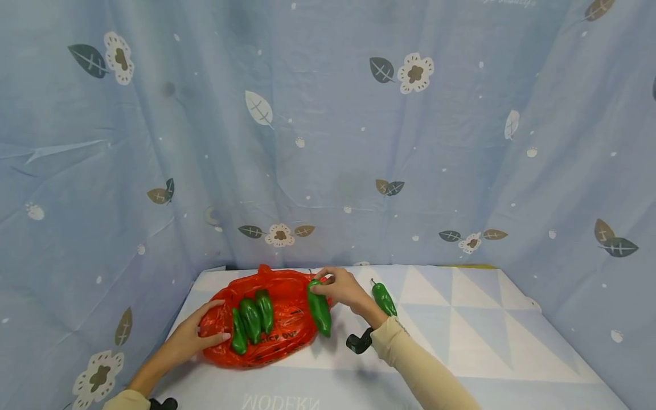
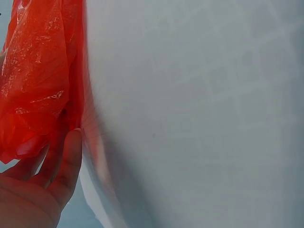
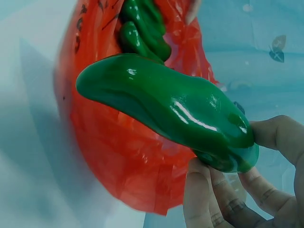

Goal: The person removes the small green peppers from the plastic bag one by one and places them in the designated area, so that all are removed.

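A red plastic bag (image 1: 287,285) lies spread open on the table, with several green peppers (image 1: 249,320) side by side in its left part. At the bag's left side, my left hand (image 1: 187,339) grips the edge, thumb over the front and fingers toward the back. The left wrist view shows fingers (image 2: 71,156) against the crinkled plastic. My right hand (image 1: 343,289) pinches another green pepper (image 3: 166,104) by its thick top end, between thumb and fingers. That pepper hangs tip down over the bag's right edge.
One more green pepper (image 1: 383,298) lies on the table to the right, just beyond my right forearm. The table (image 1: 482,330) has a white and pale blue triangle-patterned cover. Blue printed curtains (image 1: 328,142) stand behind it and at both sides.
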### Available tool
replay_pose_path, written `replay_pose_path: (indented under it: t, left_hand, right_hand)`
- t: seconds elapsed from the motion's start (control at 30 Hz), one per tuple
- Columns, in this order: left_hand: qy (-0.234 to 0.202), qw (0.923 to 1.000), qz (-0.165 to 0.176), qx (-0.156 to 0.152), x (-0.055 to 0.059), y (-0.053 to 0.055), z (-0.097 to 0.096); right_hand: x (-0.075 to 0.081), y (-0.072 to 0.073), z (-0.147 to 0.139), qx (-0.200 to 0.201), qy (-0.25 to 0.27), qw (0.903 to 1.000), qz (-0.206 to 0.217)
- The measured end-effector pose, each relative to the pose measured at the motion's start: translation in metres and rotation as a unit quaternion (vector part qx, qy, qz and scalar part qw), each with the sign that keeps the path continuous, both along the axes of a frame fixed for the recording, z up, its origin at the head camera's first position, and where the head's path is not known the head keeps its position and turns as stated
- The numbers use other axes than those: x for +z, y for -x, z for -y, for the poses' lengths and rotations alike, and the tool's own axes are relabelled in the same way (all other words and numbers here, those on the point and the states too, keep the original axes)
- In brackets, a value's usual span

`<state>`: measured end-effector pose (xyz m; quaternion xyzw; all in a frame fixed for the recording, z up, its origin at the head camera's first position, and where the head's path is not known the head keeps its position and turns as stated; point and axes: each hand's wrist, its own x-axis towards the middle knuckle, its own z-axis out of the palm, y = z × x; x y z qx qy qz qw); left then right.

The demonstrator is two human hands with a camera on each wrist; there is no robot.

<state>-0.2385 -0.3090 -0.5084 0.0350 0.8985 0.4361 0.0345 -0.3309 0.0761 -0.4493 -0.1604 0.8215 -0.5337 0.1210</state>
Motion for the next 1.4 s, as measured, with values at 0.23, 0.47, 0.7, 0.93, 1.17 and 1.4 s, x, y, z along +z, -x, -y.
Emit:
replay_pose_path:
  t: [0.23, 0.47, 0.7, 0.93, 1.17, 1.4]
  left_hand:
    - [0.007, 1.0, 0.002, 0.001, 0.001, 0.001, 0.0]
    - [0.014, 0.9999, -0.002, -0.001, 0.0, 0.0, 0.0]
    - [0.021, 0.9997, -0.011, -0.003, 0.0, 0.0, 0.0]
    - [0.018, 0.9998, 0.0, -0.001, 0.003, 0.0, -0.002]
    - [0.019, 0.9998, -0.007, -0.007, 0.002, 0.0, -0.001]
    - [0.014, 0.9998, -0.009, -0.006, 0.0, 0.0, 0.0]
  right_hand:
    - [-0.003, 0.0, -0.015, -0.011, -0.006, 0.9999, -0.007]
    - [-0.005, 0.002, -0.031, -0.016, -0.005, 0.9998, -0.01]
    - [-0.003, 0.003, -0.047, -0.034, -0.014, 0.9992, -0.018]
    - [-0.002, 0.002, -0.059, -0.057, -0.014, 0.9982, -0.015]
    - [-0.003, 0.002, -0.069, -0.073, -0.014, 0.9972, -0.014]
    - [-0.005, 0.005, -0.082, -0.086, -0.006, 0.9963, -0.003]
